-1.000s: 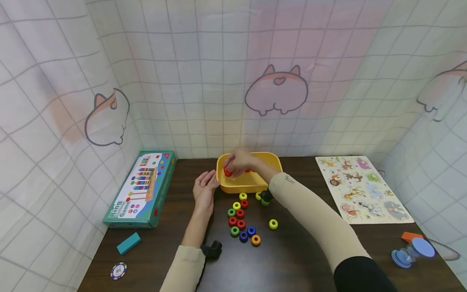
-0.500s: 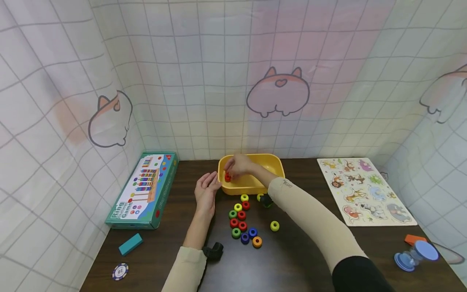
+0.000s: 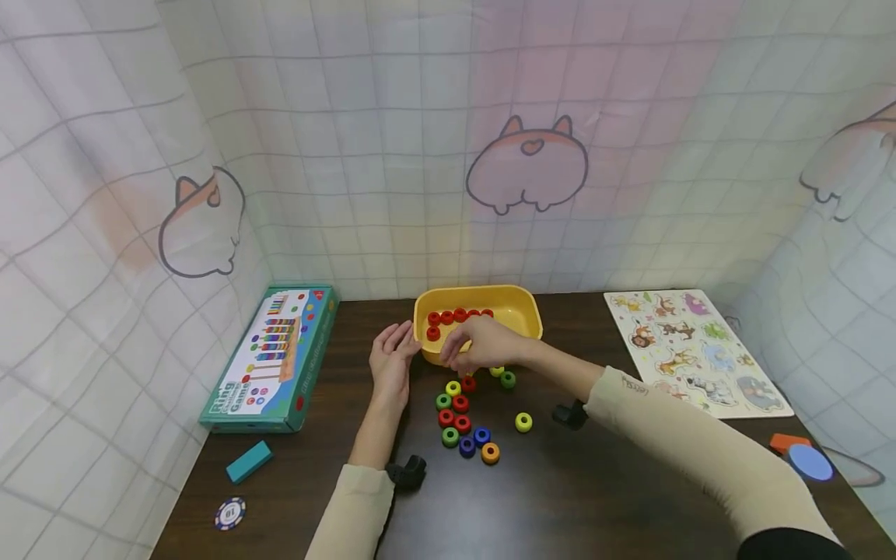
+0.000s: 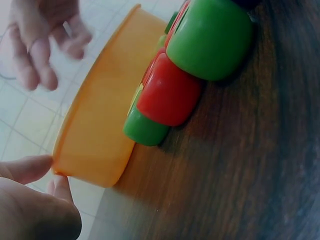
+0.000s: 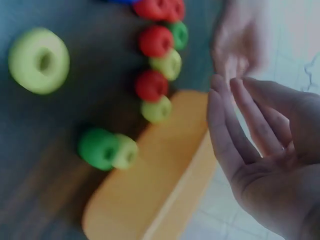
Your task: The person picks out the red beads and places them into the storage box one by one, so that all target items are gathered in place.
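Observation:
My left hand is at the left end of the yellow plastic tray, thumb and a finger pinching its rim in the left wrist view. Inside the tray, several red rings line the back wall, and one red ring lies in front of them at the left. My right hand hovers over the tray's front edge, fingers loosely bent with nothing between them in the right wrist view. In front of the tray lies a loose group of rings, among them a green ring, an orange ring and a yellow ring.
A green ring game box lies at the left, with a teal block and a poker chip before it. On the right are an animal puzzle board, an orange piece and a blue-ended sand timer, partly behind the sleeve.
My right hand has let go of a red ring at the tray's left and drawn back toward the tray's front edge, uncovering the red rings. The left hand stays at the rim.

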### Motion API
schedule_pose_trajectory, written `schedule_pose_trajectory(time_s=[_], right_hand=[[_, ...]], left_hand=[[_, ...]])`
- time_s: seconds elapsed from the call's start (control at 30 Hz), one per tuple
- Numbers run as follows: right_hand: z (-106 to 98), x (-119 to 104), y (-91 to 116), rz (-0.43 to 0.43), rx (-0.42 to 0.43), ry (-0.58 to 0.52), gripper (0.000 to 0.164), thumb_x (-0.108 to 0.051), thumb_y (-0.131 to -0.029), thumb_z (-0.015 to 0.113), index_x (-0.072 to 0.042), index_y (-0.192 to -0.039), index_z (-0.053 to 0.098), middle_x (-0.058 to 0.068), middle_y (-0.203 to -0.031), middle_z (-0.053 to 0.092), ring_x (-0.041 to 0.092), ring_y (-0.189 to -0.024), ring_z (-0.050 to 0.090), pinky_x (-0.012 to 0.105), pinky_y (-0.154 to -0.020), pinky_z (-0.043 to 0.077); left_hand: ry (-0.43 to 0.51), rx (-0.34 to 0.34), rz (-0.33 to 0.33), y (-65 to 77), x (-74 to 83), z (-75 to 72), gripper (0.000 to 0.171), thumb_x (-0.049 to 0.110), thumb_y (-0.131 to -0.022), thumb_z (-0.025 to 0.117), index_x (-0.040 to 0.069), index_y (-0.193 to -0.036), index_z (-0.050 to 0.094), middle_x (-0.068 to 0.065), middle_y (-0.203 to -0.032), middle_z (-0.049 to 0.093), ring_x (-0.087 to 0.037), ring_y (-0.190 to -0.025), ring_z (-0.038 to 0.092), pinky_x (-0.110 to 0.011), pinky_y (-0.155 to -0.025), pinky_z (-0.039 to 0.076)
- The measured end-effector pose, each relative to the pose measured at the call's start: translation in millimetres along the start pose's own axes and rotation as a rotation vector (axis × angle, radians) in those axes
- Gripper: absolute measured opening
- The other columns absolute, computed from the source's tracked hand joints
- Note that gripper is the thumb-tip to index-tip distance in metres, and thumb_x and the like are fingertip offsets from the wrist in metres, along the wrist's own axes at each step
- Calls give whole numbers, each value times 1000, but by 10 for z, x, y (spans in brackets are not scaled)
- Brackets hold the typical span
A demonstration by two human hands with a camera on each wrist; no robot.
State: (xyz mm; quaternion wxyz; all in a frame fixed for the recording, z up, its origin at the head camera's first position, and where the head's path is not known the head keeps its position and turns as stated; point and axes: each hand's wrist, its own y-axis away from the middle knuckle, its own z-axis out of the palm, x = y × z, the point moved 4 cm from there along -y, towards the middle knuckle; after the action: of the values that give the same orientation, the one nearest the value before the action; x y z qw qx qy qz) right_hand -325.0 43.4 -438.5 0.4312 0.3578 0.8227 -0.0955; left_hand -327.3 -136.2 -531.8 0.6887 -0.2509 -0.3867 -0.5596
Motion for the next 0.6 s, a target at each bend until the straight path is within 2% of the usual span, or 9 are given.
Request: schedule_pose_trajectory(time_s=[0.17,0.3,0.47,0.6], right_hand=[[255,97,176,-6,-99,73,19,-7,-88,70,-11,-107,74,7,-99,74,23,-74,71,32,-64,61],[404,180,230,-24,-104,127,19,-8,-89,70,-14,-107,73,2,-98,73,18,-69,68,27,-58,58],[471,280,245,-11,-57,60,21,-2,-91,65,-12,-108,73,6,-100,73,23,-72,71,31,-61,60],[472,370,234,53,-24,-12,22,0,-92,62,-11,-107,73,8,-99,72,28,-72,72,38,-62,61]], left_hand=[[-1,10,3,0,2,18,62,-18,-84,61,3,-137,36,-23,-141,49,-24,-127,54,-27,-94,53],[12,20,-7,-3,9,15,61,-20,-83,60,4,-136,38,-20,-139,52,-23,-126,56,-28,-95,52],[28,14,-12,-11,-8,8,63,-21,-83,60,3,-136,38,-22,-141,50,-23,-125,56,-30,-96,52],[23,6,-9,-18,-21,-8,62,-21,-83,60,3,-136,38,-23,-141,49,-22,-125,56,-28,-94,53]])
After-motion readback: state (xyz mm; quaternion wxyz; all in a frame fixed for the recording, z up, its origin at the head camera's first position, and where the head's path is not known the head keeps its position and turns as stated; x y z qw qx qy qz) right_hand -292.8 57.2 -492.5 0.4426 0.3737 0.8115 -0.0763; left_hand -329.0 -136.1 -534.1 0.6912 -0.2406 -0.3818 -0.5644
